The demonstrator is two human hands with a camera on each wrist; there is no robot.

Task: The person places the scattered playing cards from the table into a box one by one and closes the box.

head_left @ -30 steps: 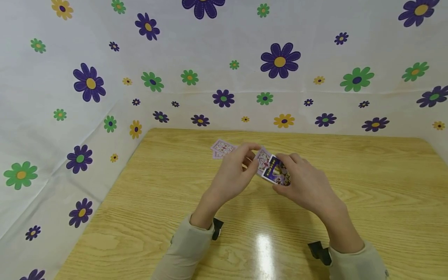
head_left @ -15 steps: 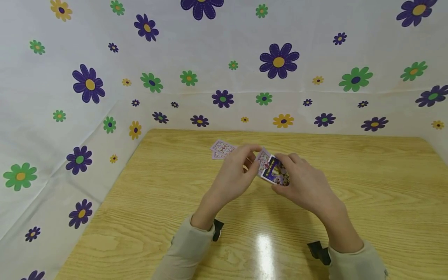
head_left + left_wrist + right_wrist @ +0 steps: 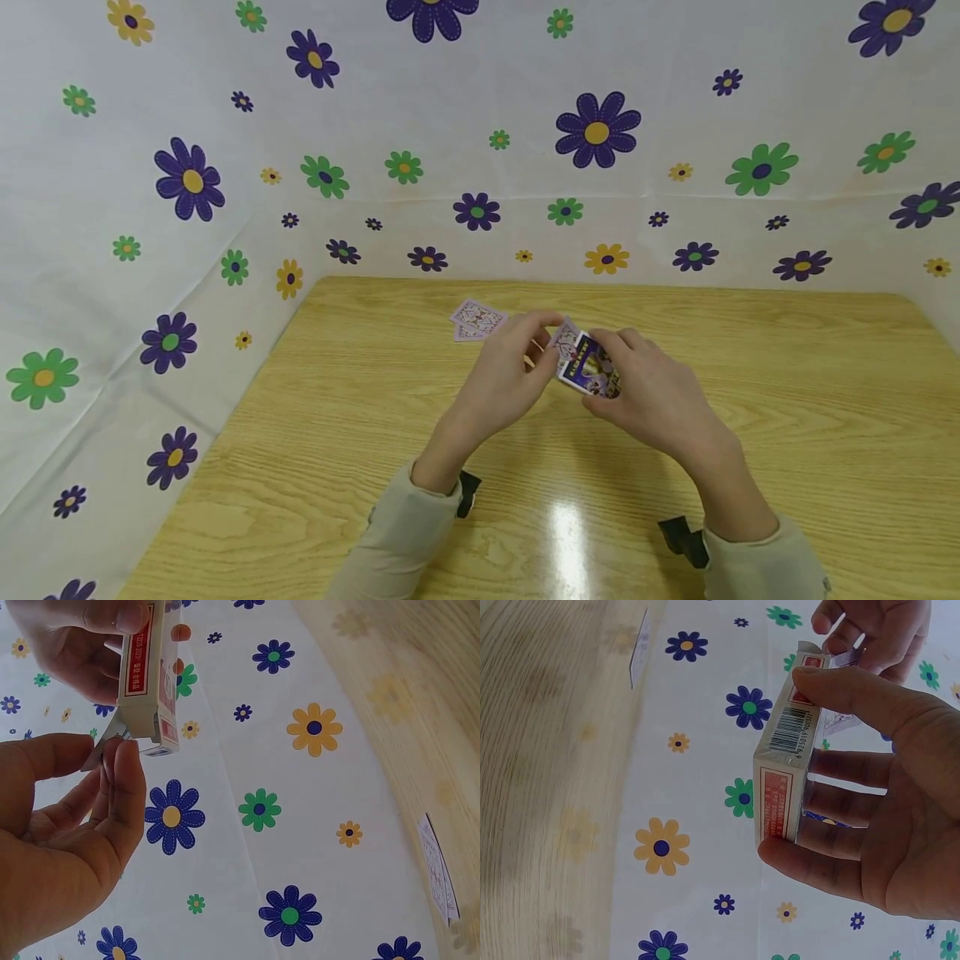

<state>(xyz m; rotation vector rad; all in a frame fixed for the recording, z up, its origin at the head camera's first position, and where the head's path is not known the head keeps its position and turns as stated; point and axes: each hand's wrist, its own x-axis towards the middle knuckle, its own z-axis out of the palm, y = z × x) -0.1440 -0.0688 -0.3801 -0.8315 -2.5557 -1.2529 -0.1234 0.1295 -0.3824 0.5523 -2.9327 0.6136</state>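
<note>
My right hand (image 3: 652,387) grips a card box (image 3: 594,367) with a dark blue and purple picture face, thumb on one narrow side and fingers on the other. A playing card (image 3: 567,337) with a pink and red patterned back juts from the box's left end. At that end, my left hand (image 3: 502,358) pinches the card between thumb and fingers. The left wrist view shows the box's end (image 3: 146,724) beside those left fingertips (image 3: 124,754). A barcode (image 3: 790,731) marks the box's side in the right wrist view. The card's far portion is hidden inside the box.
Overlapping playing cards (image 3: 477,318) lie back-up on the wooden table (image 3: 300,467), just beyond my left hand. A white flower-print cloth (image 3: 420,100) stands behind the table and along its left side. Black wrist-worn pieces (image 3: 684,542) show under the sleeves.
My left hand has shifted slightly right toward the box, baring a little more of the cards on the table. The right hand and box are almost still.
</note>
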